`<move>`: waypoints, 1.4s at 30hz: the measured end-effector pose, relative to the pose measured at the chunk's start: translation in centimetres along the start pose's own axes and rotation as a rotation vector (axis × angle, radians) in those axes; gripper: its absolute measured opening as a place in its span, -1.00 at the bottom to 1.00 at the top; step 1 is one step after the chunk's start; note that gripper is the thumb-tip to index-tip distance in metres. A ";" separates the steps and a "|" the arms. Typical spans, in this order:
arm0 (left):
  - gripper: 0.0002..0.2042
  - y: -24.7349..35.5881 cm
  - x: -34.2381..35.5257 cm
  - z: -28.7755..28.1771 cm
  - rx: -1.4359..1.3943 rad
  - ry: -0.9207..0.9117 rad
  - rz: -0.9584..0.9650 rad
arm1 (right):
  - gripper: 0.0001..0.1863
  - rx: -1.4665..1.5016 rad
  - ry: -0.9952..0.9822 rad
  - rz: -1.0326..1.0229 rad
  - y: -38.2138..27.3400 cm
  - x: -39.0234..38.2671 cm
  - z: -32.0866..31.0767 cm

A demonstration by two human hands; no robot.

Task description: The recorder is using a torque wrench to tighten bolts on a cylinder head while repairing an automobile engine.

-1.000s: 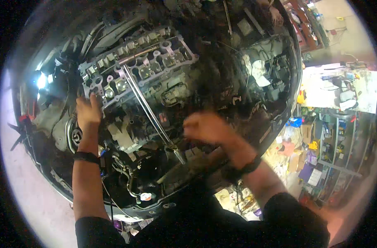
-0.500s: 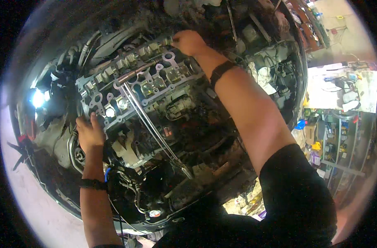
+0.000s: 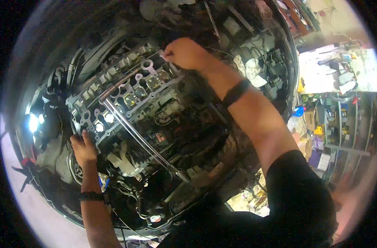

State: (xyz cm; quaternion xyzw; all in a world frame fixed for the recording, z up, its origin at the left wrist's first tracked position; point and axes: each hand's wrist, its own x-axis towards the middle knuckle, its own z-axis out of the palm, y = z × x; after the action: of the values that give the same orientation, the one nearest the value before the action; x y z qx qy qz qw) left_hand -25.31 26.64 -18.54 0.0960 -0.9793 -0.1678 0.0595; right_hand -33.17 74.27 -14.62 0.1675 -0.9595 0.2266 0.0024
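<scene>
A metal cylinder head (image 3: 132,97) with rows of round bores and lobes lies slanted across the engine bay. My left hand (image 3: 84,149) grips its near left corner, thumb and forefinger up against the edge. My right hand (image 3: 183,53) is closed at the far right end, beside a ring-shaped opening. What its fingertips pinch is too small to tell. A long chrome socket wrench (image 3: 141,138) rests on the cylinder head, its crosswise bar (image 3: 120,85) along the middle and its handle reaching down toward me. Neither hand touches the wrench.
Hoses (image 3: 74,66) and a bright work light (image 3: 33,122) are at the left. Below the cylinder head lie wiring and pipes (image 3: 137,198). A crumpled white cloth (image 3: 253,72) sits right of my right forearm. Outside the bay stand a littered white table (image 3: 341,70) and loaded shelves (image 3: 333,124).
My right hand has slid from the cylinder head's far right corner nearer along its right end. My left hand keeps its corner. The whole view has turned and shifted slightly.
</scene>
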 end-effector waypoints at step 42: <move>-0.26 2.2 -0.3 -1.7 -0.027 -0.175 -0.110 | -0.49 0.396 0.277 0.800 -24.4 -11.6 8.3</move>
State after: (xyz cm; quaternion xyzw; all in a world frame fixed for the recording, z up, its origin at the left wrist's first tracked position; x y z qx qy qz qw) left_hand -25.16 28.23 -16.26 0.1337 -0.9717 -0.1916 -0.0341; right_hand -13.81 53.87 -12.39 -0.2504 -0.8776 0.4086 0.0112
